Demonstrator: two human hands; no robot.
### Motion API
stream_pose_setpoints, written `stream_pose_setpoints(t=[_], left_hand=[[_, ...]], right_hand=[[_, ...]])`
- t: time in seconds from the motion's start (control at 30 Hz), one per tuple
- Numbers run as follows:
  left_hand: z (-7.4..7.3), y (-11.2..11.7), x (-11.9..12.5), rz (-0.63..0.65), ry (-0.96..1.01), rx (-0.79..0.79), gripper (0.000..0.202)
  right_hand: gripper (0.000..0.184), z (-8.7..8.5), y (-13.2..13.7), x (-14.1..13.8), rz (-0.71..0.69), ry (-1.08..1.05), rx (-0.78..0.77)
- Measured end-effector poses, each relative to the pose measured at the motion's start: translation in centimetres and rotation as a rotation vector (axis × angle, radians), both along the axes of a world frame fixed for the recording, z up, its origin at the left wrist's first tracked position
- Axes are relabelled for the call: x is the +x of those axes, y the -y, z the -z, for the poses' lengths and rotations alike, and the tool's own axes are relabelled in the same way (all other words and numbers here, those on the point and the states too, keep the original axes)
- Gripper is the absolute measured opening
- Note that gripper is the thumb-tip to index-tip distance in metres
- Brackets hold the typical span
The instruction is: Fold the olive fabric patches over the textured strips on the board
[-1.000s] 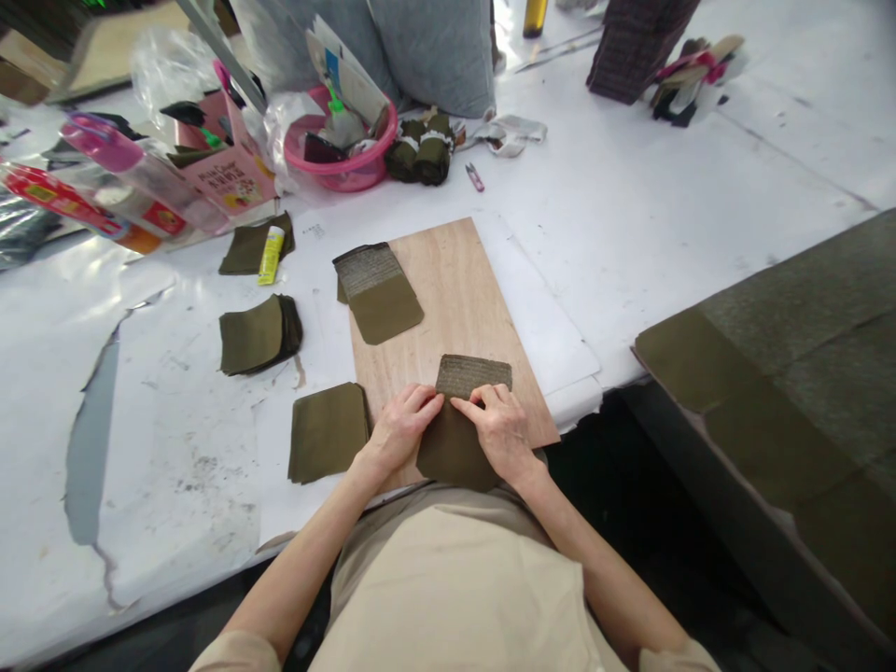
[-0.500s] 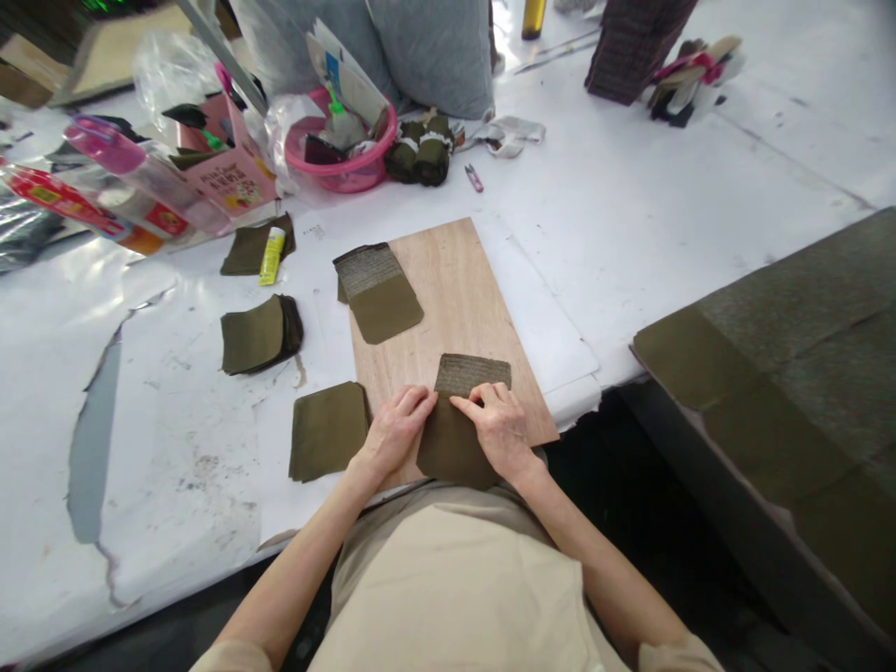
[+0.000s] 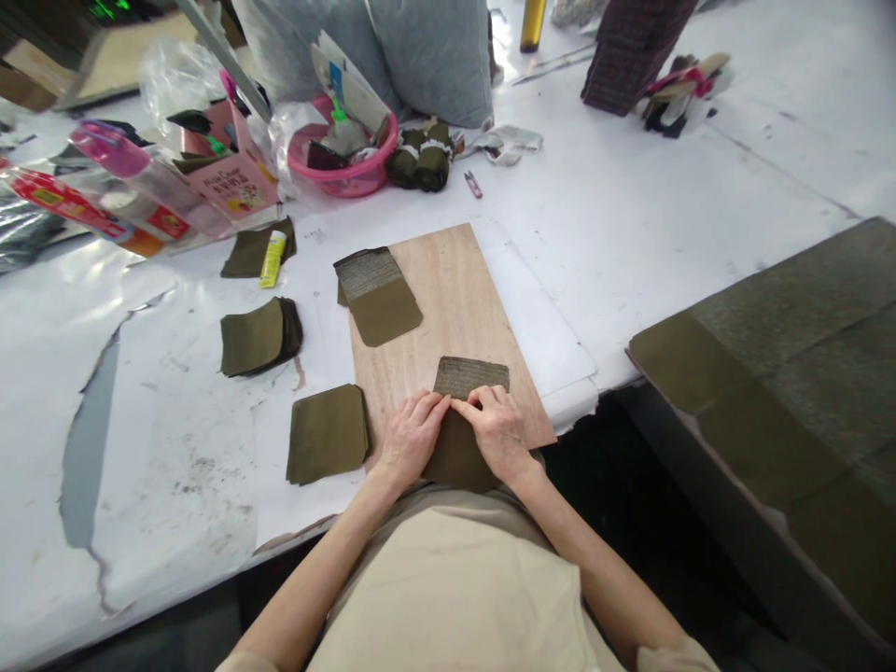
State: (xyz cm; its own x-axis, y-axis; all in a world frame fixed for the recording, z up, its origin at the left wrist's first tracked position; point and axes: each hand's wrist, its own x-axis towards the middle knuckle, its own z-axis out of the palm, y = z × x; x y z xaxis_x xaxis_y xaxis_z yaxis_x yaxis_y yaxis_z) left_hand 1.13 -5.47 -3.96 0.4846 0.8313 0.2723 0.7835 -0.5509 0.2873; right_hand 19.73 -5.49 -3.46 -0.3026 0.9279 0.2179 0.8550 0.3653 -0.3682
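Both hands rest flat on one olive fabric piece (image 3: 458, 439) at the near end of a plywood board (image 3: 448, 308), close against the person's body. The left hand (image 3: 410, 439) presses down on that piece's left half, and the right hand (image 3: 498, 431) covers its right half; the index fingertips nearly meet over the middle. Neither grip is closed around anything: the fingers lie spread and bent, pinning the cloth to the board. Just beyond the fingertips the piece shows a grey woven band (image 3: 470, 375) along its far edge.

Immediately left of the left hand, off the board, lies a square olive patch (image 3: 327, 433) on the white worktop (image 3: 630, 205). Farther out from that hand sits a small stack of olive squares (image 3: 259, 334), and beyond it a yellow glue tube (image 3: 273, 258) on another olive scrap. Straight ahead of both hands, at the board's far left corner, rests a second banded piece (image 3: 376, 294). Well beyond, a pink basin (image 3: 343, 173) holds odds and ends, with rolled olive bundles (image 3: 420, 159) beside it.
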Motion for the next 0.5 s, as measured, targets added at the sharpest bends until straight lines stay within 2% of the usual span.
stream_pose_setpoints(t=[0.3,0.5], left_hand=[[-0.4,0.4,-0.1,-0.037,-0.075,0.003,0.035],[-0.7,0.4,0.3,-0.043,-0.079,0.007,0.037]], right_hand=[[0.016,-0.6,-0.1,1.0,-0.003,-0.250,-0.040],[0.016,-0.8,0.2,1.1,-0.016,-0.231,-0.034]])
